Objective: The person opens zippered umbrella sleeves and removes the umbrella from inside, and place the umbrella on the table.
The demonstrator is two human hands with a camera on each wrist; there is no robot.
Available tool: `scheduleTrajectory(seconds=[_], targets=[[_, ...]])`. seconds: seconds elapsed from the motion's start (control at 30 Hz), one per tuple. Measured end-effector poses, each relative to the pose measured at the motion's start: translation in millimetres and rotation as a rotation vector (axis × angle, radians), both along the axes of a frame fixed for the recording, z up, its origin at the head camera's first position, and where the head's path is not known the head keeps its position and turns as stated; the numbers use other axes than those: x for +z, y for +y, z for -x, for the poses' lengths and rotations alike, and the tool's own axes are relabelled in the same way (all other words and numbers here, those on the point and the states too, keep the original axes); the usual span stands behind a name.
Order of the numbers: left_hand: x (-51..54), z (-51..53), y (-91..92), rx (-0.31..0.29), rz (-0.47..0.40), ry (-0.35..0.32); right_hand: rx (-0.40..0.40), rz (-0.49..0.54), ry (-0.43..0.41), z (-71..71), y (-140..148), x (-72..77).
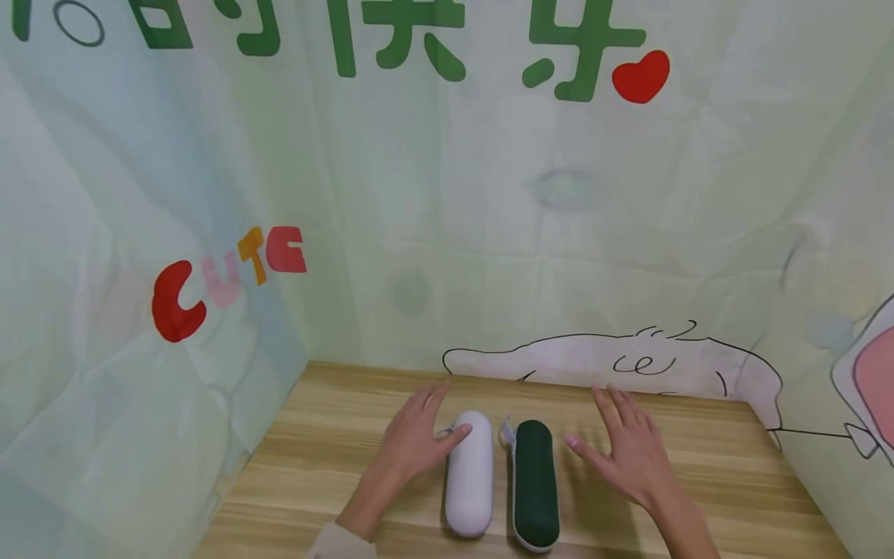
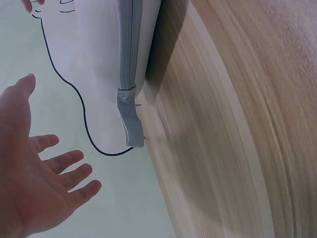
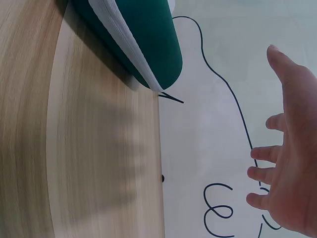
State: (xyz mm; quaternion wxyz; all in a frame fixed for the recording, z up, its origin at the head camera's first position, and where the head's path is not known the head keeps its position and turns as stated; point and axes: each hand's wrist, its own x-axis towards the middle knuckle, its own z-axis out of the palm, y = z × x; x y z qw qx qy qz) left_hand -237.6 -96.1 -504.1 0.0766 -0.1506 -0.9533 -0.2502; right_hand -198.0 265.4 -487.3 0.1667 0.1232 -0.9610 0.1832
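Two long, round-ended zip cases lie side by side on the wooden table. The white case is on the left; its grey zip strip and fabric tab show in the left wrist view. To its right is the dark green case, with a pale zip along its side. My left hand hovers left of the white case, fingers spread, thumb over its edge in the head view; whether it touches is unclear. My right hand is held apart from the green case, on its right, fingers spread and holding nothing.
The wooden table meets a pale printed cloth at the back. More cloth hangs at left and right, with coloured letters on the left side. A small pale tab sticks out near the green case's far end.
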Motion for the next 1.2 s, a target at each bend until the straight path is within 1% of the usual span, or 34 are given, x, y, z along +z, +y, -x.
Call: scheduleTrajectory(seconds=[0.1,0.17,0.3,0.4,0.57,0.7,0.87,1.1,1.2], targets=[[0.6,-0.5,2.8,0.006,-0.024,-0.012,0.019,0.024,0.007,1.3,-1,-1.1],[1.2,-1.8,5.1,0.013,-0.046,-0.036,0.031,0.045,0.001,2.6,-2,-2.3],[3.0,-5.7,10.6,0.028,-0.115,-0.091,0.04,0.086,-0.046,4.8,-3,-7.5],[4.5,-8.2,14.7,0.036,-0.15,-0.111,0.042,0.115,-0.081,5.8,-3,-13.2],[6.7,-11.3,21.2,0.029,-0.183,-0.103,0.055,0.163,-0.11,6.7,-4,-19.9],[10.1,-14.1,28.0,0.023,-0.227,-0.087,0.066,0.193,-0.122,7.7,-6,-21.1],[12.1,-17.5,43.7,0.03,-0.257,-0.084,0.072,0.21,-0.135,10.0,-7,-21.8],[10.0,-22.6,66.8,0.026,-0.265,-0.073,0.075,0.233,-0.164,12.1,-8,-25.1],[9.5,-25.0,73.7,0.023,-0.269,-0.097,0.08,0.242,-0.169,12.1,-9,-24.3]])
